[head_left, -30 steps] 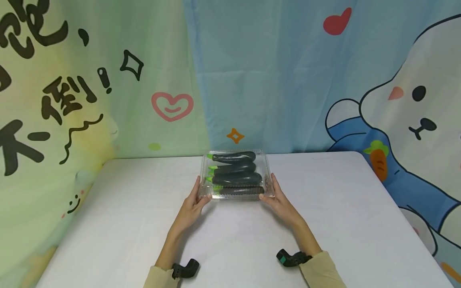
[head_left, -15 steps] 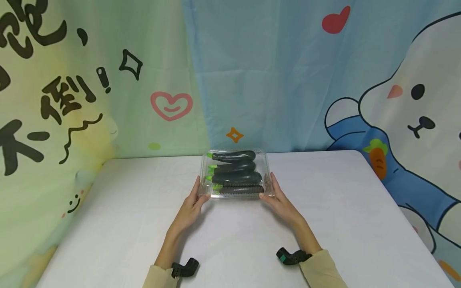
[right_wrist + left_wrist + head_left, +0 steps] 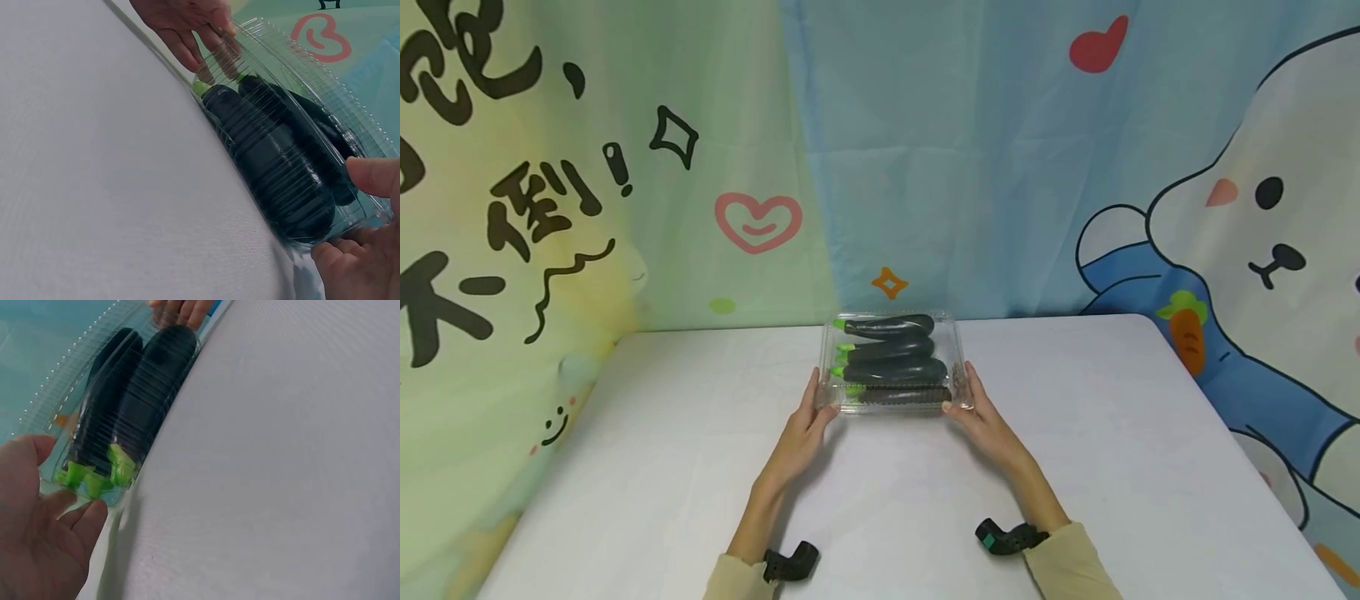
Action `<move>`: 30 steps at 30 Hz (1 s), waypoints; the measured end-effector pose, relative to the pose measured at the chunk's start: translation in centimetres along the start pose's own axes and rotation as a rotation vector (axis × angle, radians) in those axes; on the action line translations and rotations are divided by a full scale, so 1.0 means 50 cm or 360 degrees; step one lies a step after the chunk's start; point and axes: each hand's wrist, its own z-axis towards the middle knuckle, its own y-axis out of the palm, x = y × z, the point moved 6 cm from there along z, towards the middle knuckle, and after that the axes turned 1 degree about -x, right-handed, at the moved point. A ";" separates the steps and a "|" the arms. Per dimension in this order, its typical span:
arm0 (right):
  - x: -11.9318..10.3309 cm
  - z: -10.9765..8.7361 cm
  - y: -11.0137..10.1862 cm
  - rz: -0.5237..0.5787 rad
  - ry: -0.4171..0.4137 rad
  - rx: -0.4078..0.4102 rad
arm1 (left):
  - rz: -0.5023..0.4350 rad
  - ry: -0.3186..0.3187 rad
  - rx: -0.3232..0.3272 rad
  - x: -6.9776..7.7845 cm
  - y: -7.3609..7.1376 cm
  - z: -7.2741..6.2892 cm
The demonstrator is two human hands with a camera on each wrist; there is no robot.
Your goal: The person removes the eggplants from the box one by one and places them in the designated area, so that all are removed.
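Note:
A clear plastic clamshell box (image 3: 895,410) with a ribbed edge sits near the far edge of the table. Several dark eggplants (image 3: 891,371) with green caps lie side by side in it, caps to the left. My left hand (image 3: 796,437) grips the box's near left corner, thumb at the front rim and fingers along the side. At the opposite corner my right hand (image 3: 991,432) holds it the same way. In the left wrist view, the left thumb (image 3: 44,449) presses the rim beside the green caps (image 3: 122,465). The lid appears closed.
A white-covered table (image 3: 895,517) spreads out in front of the box. Behind it hangs a printed curtain (image 3: 962,167) with hearts and a cartoon bear, close to the far edge. Each wrist wears a black camera (image 3: 792,562).
My left wrist has shifted very slightly to the right. Both hands keep their hold, and the box with the eggplants stays in place.

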 end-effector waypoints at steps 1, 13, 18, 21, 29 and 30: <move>0.000 -0.001 0.000 -0.0004 -0.0001 0.0006 | 0.0004 -0.0002 0.0002 0.000 0.000 0.000; -0.009 -0.007 0.003 -0.0156 -0.0053 0.0111 | 0.0097 0.0020 0.0075 0.011 0.003 -0.001; -0.003 -0.005 0.003 -0.0127 -0.0006 0.0115 | 0.0093 0.0019 0.0088 0.011 0.005 -0.001; -0.003 -0.004 0.003 -0.0151 -0.0008 0.0132 | 0.0096 0.0016 0.0098 0.011 0.005 -0.002; -0.003 -0.005 0.006 -0.0183 -0.0007 0.0183 | 0.0097 0.0014 0.0118 0.010 0.008 -0.001; -0.003 -0.005 0.007 -0.0186 -0.0003 0.0189 | 0.0094 0.0015 0.0119 0.011 0.008 -0.001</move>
